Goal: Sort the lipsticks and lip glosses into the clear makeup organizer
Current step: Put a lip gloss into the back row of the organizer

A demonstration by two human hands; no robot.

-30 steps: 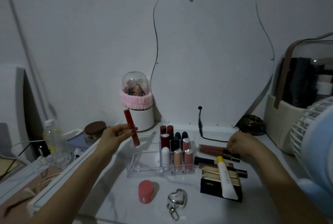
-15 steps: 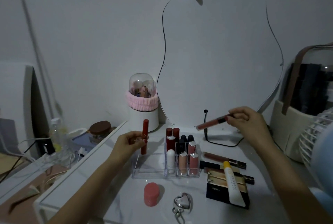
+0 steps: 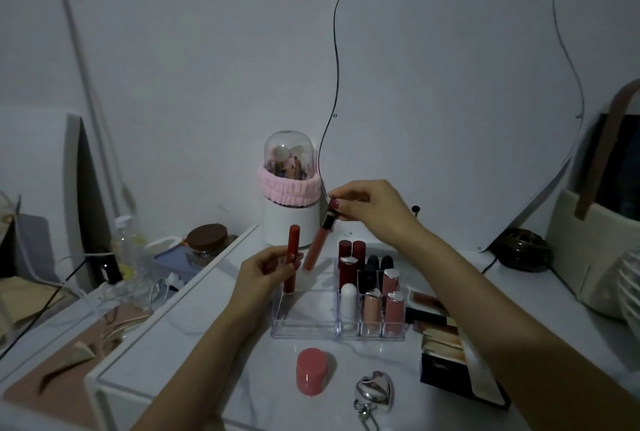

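Observation:
A clear makeup organizer (image 3: 304, 328) stands on the white table. Its right-hand slots hold several upright lipsticks (image 3: 370, 288); its wide left compartment has no lipsticks standing in it. My left hand (image 3: 268, 274) grips a red lip gloss tube (image 3: 291, 257) upright over that left compartment. My right hand (image 3: 369, 210) pinches the dark cap of a pink-brown lip gloss (image 3: 317, 245), which hangs tilted, its lower end beside the red tube. More glosses and a dark box (image 3: 450, 358) lie right of the organizer, partly hidden by my right arm.
A pink round jar (image 3: 310, 376) and a silver heart keychain (image 3: 375, 395) lie in front of the organizer. A domed brush holder with a pink band (image 3: 290, 188) stands behind it, below a wavy mirror. A cream storage case (image 3: 599, 233) and a fan sit at right.
My right hand has carried the pink-brown gloss leftwards and turned it from lying sideways to hanging down next to the red tube. My left hand stays over the left compartment.

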